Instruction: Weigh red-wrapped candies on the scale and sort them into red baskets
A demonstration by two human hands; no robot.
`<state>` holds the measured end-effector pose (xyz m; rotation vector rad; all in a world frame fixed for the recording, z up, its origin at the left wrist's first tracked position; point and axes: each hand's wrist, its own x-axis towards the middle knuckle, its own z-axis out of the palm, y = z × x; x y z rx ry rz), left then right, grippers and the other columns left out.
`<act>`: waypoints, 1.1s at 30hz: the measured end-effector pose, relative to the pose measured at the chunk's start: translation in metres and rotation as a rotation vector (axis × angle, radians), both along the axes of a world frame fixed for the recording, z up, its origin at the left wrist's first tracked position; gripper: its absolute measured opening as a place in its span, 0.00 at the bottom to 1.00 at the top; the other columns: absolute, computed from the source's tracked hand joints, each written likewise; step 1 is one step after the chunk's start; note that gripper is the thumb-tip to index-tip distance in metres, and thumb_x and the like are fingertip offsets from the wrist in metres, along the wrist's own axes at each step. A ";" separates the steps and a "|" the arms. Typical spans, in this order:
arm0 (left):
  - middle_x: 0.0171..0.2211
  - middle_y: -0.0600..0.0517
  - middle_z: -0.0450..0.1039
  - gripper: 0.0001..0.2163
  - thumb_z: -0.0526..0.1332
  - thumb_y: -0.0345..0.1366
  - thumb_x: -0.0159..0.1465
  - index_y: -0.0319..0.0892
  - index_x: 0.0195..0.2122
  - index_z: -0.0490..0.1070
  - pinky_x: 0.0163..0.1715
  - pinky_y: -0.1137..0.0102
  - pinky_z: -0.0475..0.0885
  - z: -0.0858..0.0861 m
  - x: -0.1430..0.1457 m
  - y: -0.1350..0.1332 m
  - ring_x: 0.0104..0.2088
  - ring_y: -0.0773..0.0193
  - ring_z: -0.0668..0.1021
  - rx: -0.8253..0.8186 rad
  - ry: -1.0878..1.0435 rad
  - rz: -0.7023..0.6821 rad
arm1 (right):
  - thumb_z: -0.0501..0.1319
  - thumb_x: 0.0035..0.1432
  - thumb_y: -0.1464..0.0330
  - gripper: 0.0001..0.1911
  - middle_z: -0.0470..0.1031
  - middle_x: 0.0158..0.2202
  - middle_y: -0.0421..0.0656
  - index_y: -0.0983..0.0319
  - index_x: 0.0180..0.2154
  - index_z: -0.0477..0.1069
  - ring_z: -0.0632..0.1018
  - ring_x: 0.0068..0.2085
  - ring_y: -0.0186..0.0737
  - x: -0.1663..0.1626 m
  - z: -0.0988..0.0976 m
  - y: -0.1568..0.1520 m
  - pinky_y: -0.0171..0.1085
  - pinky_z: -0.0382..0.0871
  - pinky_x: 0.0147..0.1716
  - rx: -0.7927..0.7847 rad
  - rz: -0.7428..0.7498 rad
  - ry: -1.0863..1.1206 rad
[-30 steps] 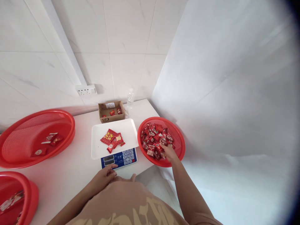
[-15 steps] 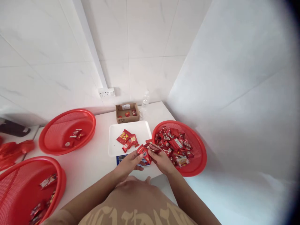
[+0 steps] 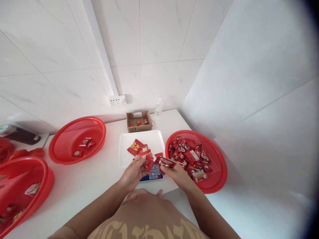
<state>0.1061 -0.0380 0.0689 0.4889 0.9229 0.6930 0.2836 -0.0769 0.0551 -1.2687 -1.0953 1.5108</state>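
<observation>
My left hand [image 3: 131, 175] is closed round a shiny red snack packet [image 3: 149, 161]. Beside it, my right hand [image 3: 177, 174] pinches a darker red snack packet [image 3: 166, 162], and a small gap separates the two hands. Both are above the front of a white scale tray [image 3: 155, 138], whose blue keypad [image 3: 152, 176] shows partly beneath them. Red packets [image 3: 135, 147] lie on the tray, some hidden by my left hand. Close to my right hand stands a red mesh basket [image 3: 219, 169] heaped with small red-wrapped packets [image 3: 193, 155].
Behind the tray are a cardboard box [image 3: 132, 129] holding a few packets and a clear plastic bottle [image 3: 159, 107]. Two more red baskets [image 3: 101, 132] with some packets stand on the left. A dark flask [image 3: 22, 135] lies at the far left; walls bound the back and right.
My hands have drawn apart, so the packets held close together are now separate, one in each hand. More of the keypad shows. The whole view has shifted slightly.
</observation>
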 end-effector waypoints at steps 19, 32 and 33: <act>0.35 0.48 0.77 0.16 0.68 0.42 0.52 0.40 0.39 0.70 0.39 0.64 0.71 0.000 0.013 -0.006 0.36 0.60 0.77 0.276 0.176 -0.065 | 0.65 0.48 0.56 0.26 0.74 0.44 0.46 0.59 0.47 0.68 0.77 0.34 0.36 0.000 -0.009 -0.007 0.32 0.72 0.25 -0.243 0.216 0.199; 0.33 0.51 0.75 0.15 0.64 0.44 0.56 0.42 0.40 0.68 0.37 0.68 0.72 -0.007 -0.003 -0.008 0.34 0.63 0.77 -0.013 0.026 0.025 | 0.70 0.37 0.55 0.22 0.72 0.25 0.37 0.62 0.28 0.67 0.73 0.25 0.32 -0.013 -0.020 -0.004 0.32 0.68 0.22 -0.407 -0.075 0.357; 0.31 0.52 0.75 0.14 0.64 0.44 0.56 0.42 0.39 0.68 0.35 0.69 0.72 -0.007 -0.005 -0.008 0.33 0.64 0.77 -0.030 0.045 0.023 | 0.70 0.37 0.56 0.21 0.72 0.24 0.37 0.62 0.27 0.66 0.72 0.24 0.32 -0.014 -0.020 -0.004 0.32 0.68 0.23 -0.418 -0.103 0.372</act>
